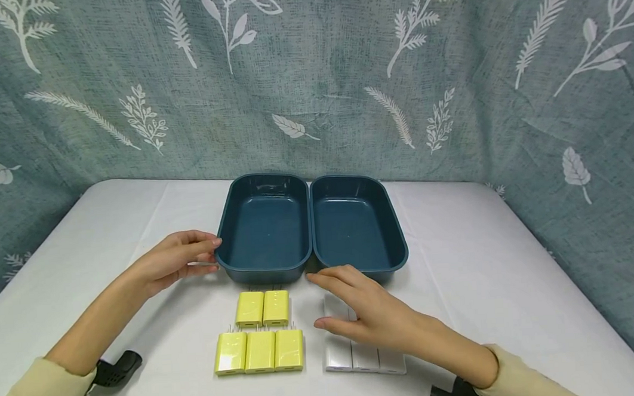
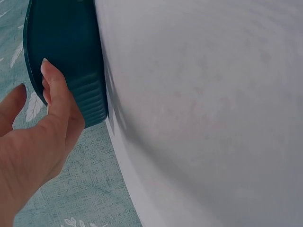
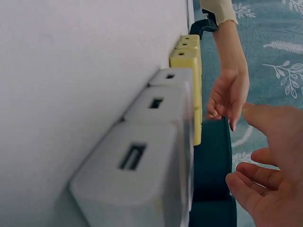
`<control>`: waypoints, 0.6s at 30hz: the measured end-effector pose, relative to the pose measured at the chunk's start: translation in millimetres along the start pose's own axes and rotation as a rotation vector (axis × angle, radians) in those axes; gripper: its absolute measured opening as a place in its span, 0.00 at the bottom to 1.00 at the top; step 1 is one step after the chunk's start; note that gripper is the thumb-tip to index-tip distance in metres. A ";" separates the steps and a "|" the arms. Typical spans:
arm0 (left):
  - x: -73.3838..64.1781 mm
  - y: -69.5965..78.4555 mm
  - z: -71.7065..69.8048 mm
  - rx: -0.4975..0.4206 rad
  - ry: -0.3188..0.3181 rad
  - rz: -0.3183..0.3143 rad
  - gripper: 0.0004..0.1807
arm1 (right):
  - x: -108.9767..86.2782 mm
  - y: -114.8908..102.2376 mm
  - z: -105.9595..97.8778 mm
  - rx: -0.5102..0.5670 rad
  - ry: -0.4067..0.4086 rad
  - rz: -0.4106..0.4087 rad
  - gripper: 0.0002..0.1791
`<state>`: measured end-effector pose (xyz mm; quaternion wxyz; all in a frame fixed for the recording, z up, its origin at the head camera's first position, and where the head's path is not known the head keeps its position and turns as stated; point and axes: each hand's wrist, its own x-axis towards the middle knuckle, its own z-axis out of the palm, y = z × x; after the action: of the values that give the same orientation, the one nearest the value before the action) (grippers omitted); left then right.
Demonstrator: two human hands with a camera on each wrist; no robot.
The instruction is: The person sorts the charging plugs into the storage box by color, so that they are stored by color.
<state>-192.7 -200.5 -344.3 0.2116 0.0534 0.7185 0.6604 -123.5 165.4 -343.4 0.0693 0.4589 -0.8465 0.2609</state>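
Observation:
Two dark teal plastic bins stand side by side: the left bin (image 1: 265,230) and the right bin (image 1: 356,226). My left hand (image 1: 182,256) touches the left bin's outer side wall (image 2: 71,52), its thumb apart from the wall in the left wrist view. My right hand (image 1: 366,309) hovers, fingers spread and holding nothing, above white USB charger plugs (image 1: 365,357) and by the bins' front walls. The hand partly hides the back white plugs. Several yellow USB charger plugs (image 1: 260,351) lie in two rows before the left bin, prongs toward it.
A white cloth (image 1: 158,344) covers the table, with a patterned green curtain (image 1: 335,125) behind and at the sides. Black wrist straps (image 1: 120,368) hang below both forearms. The bins stand near the table's back edge.

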 end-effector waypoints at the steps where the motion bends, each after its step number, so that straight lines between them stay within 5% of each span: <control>1: 0.3 -0.2 -0.2 -0.005 -0.004 -0.003 0.25 | 0.5 -0.3 1.5 0.000 -0.004 -0.005 0.33; 18: 8.9 -0.3 -10.6 -0.108 -0.066 -0.041 0.19 | 20.5 -3.4 21.7 -0.012 -0.123 0.080 0.34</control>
<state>-204.6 -207.2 -346.2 0.2513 0.0487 0.6754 0.6916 -129.7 137.6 -353.3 0.0094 0.4394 -0.8683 0.2299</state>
